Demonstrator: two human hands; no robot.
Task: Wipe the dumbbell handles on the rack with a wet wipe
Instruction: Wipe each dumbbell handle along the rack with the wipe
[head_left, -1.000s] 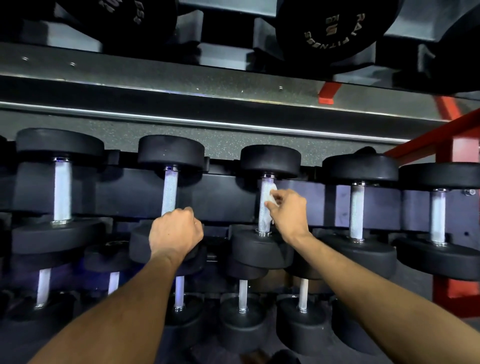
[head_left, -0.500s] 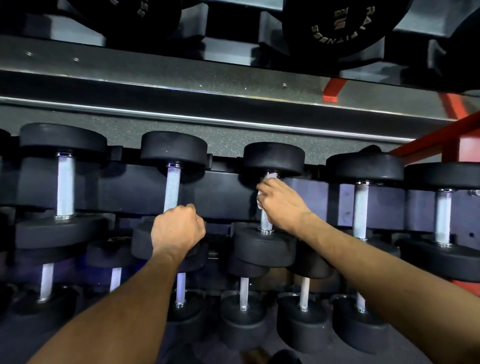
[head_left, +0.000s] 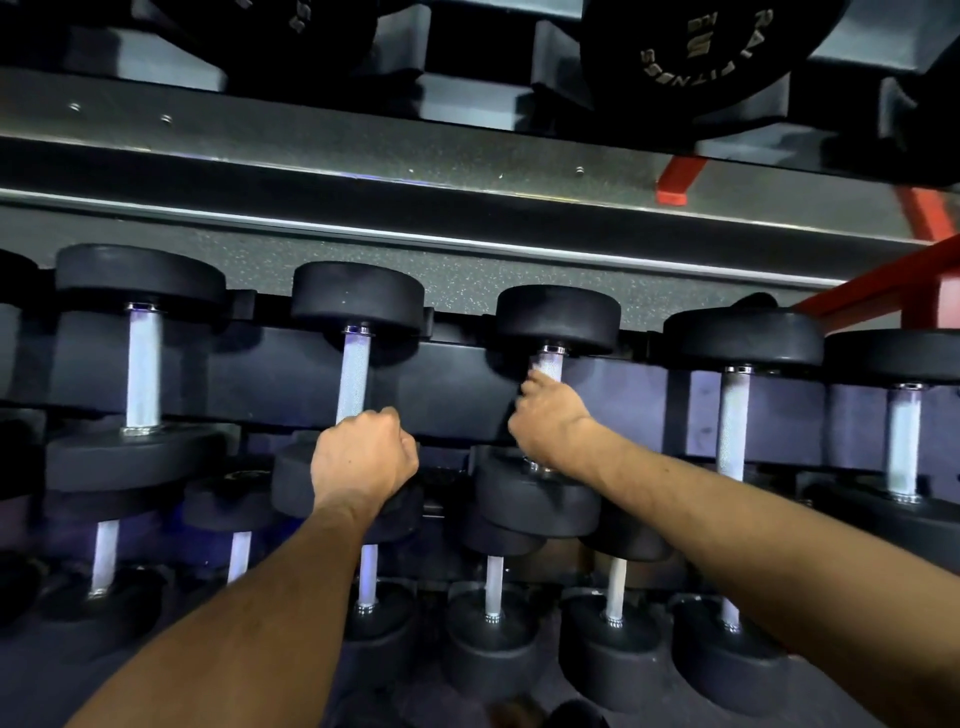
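Black rack (head_left: 467, 395), red frame at right, carries round matte rubber-headed dumbbells with knurled chrome handles. Left hand (head_left: 363, 460) clenched round the lower end of one handle (head_left: 354, 374). Right hand (head_left: 548, 423) curls round the neighbouring handle (head_left: 550, 364), white wet wipe (head_left: 535, 370) showing just above the fingers.

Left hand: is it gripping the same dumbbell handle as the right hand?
No, the left hand grips the neighbouring handle, one dumbbell left of the right hand.
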